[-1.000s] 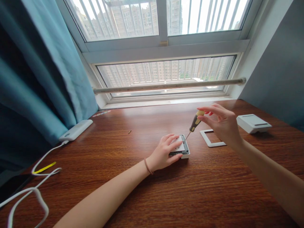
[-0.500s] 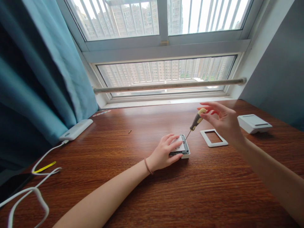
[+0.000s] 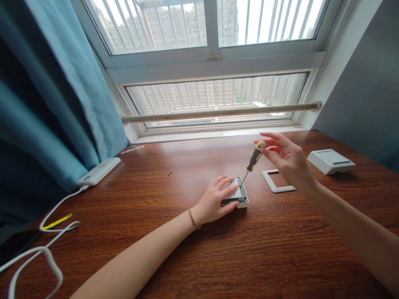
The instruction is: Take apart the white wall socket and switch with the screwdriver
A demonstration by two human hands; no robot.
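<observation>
My left hand (image 3: 215,197) lies over a white and grey wall socket (image 3: 245,198) on the wooden table, fingers on its face and thumb along its near side, holding it in place. Above it, my right hand (image 3: 288,160) pinches the top of a screwdriver (image 3: 254,157) with a dark and yellow handle. The thin shaft slants down to the right part of the socket, its tip at the grey frame; whether a screw sits under it is too small to tell. Right of the socket lies a white rectangular cover frame (image 3: 276,189), partly behind my right wrist.
A small brass-coloured screw (image 3: 170,173) lies left of the socket. A white box-like unit (image 3: 331,161) stands at the right. On the left are a white power bank (image 3: 99,171), its white cable (image 3: 51,209) and a yellow strip (image 3: 57,221). A blue curtain (image 3: 62,83) hangs there.
My right hand and the screwdriver handle have shifted slightly left, and the screwdriver stands a little steeper. My left hand stays on the socket. The whole view has drifted slightly.
</observation>
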